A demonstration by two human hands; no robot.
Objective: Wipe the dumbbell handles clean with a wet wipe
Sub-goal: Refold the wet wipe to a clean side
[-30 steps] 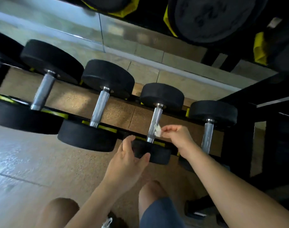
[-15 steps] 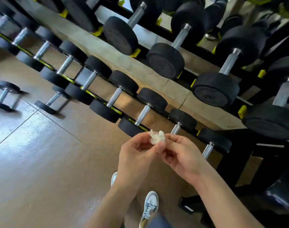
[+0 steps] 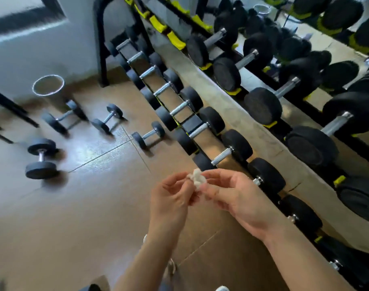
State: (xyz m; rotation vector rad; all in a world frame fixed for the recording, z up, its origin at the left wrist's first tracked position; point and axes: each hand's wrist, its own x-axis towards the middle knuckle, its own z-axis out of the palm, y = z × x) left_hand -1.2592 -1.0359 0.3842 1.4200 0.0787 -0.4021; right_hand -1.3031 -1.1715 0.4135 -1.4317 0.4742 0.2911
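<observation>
Wet wipe (image 3: 197, 179): small white crumpled wad, held in the air between both hands just below frame centre; it touches no dumbbell handle.
Left hand (image 3: 171, 198): at 8 o'clock of the wipe; thumb and curled fingertips pinch the wad's left edge.
Right hand (image 3: 238, 198): at 4 o'clock of the wipe; thumb and forefinger pinch the wad's right side, the other fingers loosely bent.
Nearest handle (image 3: 222, 156): chrome bar of a racked dumbbell at 1 o'clock of the wipe, near it but apart.
Lower rack row (image 3: 179, 108): black-headed dumbbells with chrome handles, side by side, running from 11 o'clock down to 5 o'clock of the frame.
Upper rack row (image 3: 261, 106): larger black dumbbells on yellow cradles, from 1 to 3 o'clock, beyond the lower row.
Loose dumbbells (image 3: 147, 135): four small ones on the floor, spread from 9 to 11 o'clock, well apart from the hands.
Metal bin (image 3: 49, 89): round, open-topped, at 10 o'clock by the wall, just behind one loose dumbbell.
Floor (image 3: 74, 217): brown, glossy, crossed by thin seams.
</observation>
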